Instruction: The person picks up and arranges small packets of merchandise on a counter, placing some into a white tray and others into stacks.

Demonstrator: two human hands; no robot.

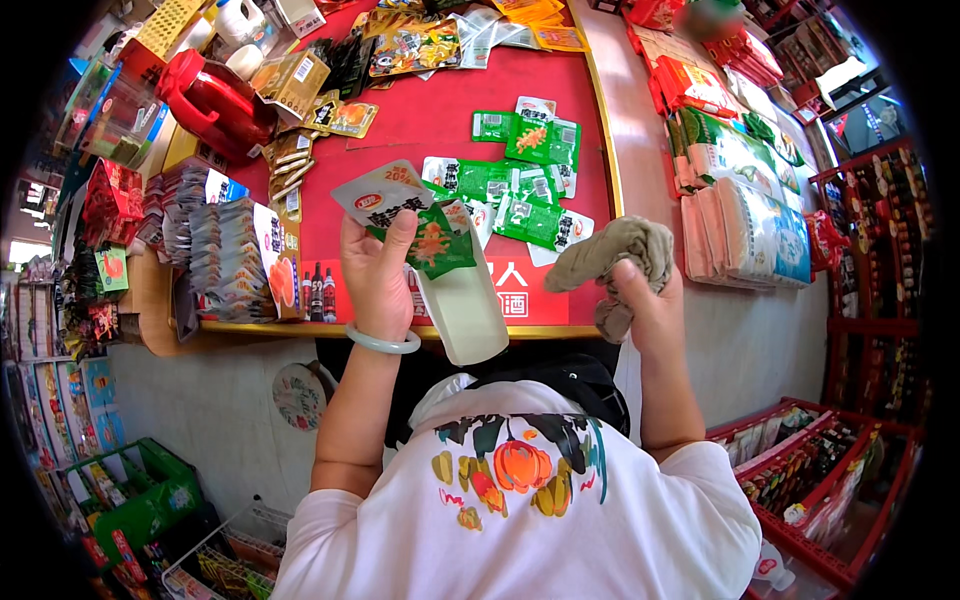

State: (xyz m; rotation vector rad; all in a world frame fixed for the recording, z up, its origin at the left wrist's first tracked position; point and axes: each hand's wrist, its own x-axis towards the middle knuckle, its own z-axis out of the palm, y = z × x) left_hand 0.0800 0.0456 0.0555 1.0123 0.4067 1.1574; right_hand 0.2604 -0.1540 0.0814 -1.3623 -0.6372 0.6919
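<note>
My left hand [379, 277], with a pale bangle at the wrist, grips an opened cardboard snack display box [442, 244]. The box has a white and green printed header, and its long pale inside [466, 315] faces up, tilted over the table's front edge. In my right hand [652, 300] is a crumpled grey-beige cloth [619, 259], raised above the right front corner of the table. Beyond both hands, several green and white snack packets [536, 214] lie loosely overlapped on the red tabletop [420, 112].
Rows of upright snack packets [225, 259] stand at the left, near a red jug [210, 105]. More pouches [416, 45] lie at the far edge. Stacked tissue packs [750, 232] are on the right. Red shelving [817, 480] and a green crate [135, 495] stand below.
</note>
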